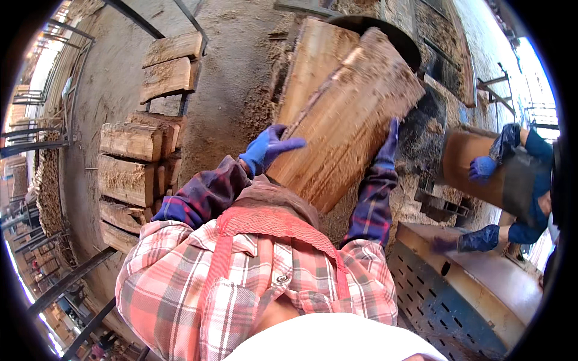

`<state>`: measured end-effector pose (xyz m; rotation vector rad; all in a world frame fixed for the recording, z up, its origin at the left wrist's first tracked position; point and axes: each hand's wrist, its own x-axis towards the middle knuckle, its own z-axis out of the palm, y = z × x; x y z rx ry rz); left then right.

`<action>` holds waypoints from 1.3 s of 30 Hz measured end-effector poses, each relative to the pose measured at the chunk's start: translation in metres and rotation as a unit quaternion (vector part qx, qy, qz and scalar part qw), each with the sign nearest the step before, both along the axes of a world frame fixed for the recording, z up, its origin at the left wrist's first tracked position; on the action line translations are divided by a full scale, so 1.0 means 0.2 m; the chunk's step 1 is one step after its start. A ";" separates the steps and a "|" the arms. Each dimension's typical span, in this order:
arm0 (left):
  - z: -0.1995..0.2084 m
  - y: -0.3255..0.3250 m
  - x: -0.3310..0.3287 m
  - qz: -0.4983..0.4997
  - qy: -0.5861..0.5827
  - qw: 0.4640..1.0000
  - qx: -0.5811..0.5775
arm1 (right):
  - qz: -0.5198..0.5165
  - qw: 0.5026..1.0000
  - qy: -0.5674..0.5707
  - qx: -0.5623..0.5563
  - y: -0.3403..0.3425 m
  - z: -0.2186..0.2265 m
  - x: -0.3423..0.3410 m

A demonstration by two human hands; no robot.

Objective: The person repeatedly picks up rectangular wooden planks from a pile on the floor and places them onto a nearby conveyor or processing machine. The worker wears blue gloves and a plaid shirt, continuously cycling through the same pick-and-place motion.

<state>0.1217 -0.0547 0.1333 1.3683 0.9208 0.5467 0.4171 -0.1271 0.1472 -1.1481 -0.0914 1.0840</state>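
Note:
A thick, rough-sawn wooden slab [355,114] lies slanted in front of me, its surface strewn with sawdust. My left hand [268,148], in a blue glove, grips its left edge, with one finger or the thumb lying over the top face. At the opposite edge my right hand [388,144], gloved in blue too, holds the slab's side; most of its fingers are hidden. A second wooden slab [316,63] rests beside and partly under the first. Past the far ends of both, a dark round disc [400,43] shows.
Stacked wood blocks [125,180] sit on a metal rack at left, with more blocks [165,69] farther up. On the right, a blue-gloved co-worker's hand [481,169] is by a brown board [463,159]. A slotted metal housing [442,289] stands near my right side.

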 end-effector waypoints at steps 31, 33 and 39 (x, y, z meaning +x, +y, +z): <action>-0.57 0.52 -1.64 -0.026 -0.167 0.947 -0.274 | 0.167 0.982 0.087 -0.006 0.37 -0.06 -1.60; -0.56 0.53 -1.89 0.018 -0.170 0.951 -0.258 | 0.209 0.973 0.103 0.005 0.63 -0.04 -1.79; -0.34 0.67 -2.15 0.151 -0.140 0.947 -0.246 | 0.283 0.939 0.155 0.116 1.27 0.27 -2.02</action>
